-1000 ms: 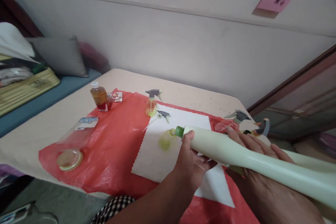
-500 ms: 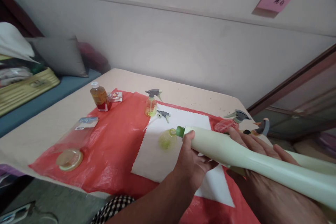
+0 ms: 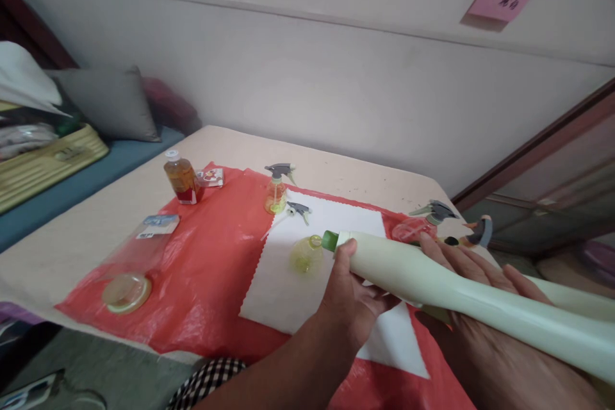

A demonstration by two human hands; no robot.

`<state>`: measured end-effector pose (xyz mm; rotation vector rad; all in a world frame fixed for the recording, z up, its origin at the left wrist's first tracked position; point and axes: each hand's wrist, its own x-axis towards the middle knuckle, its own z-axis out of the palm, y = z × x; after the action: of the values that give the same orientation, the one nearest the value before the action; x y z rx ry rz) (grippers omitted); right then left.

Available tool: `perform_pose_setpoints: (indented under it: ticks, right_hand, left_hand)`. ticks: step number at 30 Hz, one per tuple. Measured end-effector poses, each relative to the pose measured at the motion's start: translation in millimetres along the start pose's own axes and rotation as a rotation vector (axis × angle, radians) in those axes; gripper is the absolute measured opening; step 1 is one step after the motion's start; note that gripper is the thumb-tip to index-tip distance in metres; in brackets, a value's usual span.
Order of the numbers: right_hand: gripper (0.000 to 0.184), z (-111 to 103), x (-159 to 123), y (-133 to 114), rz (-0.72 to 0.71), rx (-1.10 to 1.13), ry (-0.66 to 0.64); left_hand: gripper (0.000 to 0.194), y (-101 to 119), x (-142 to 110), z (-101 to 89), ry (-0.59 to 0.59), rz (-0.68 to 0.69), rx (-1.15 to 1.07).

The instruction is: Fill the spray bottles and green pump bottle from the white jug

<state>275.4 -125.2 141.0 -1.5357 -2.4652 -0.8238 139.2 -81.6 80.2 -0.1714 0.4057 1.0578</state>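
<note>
Hazards, left to right. A clear amber-filled bottle with a white cap [image 3: 181, 179] stands at the edge of a wrinkled red plastic sheet [image 3: 206, 256]; a tug on that sheet could topple it. A spray bottle with a grey trigger head [image 3: 276, 195] stands upright beside a white scallop-edged sheet [image 3: 269, 301] and is exposed to the same pull. A loose grey trigger head with a pale tube [image 3: 298, 210] could be swept aside. On the white sheet is a translucent yellow-green rounded bottle without a head [image 3: 303, 259]. The green tip [image 3: 329, 241] of a long pale-green smooth vessel [image 3: 398, 262] appears just beside its neck; depth, and any contact, cannot be confirmed. A slip of the grip or a dip of that tip could knock the bottle over.

Hands. Left hand [image 3: 353, 304]: curled around the vessel's narrow end, thumb on top, other fingers loosely bent below. Right hand [image 3: 480, 333]: half open, supporting the vessel farther back, fingers extended along its far side; palm contact is hidden.
</note>
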Motion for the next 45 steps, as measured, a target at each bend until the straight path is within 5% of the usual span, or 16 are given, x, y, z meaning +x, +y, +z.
perform_pose_setpoints:
  ticks: [45]
  right_hand:
    - [0.075,-1.6,-0.3,-0.5,0.009,-0.035,-0.031]
  left_hand:
    - [0.057,-0.6,-0.1,0.7,-0.010,-0.008,-0.003]
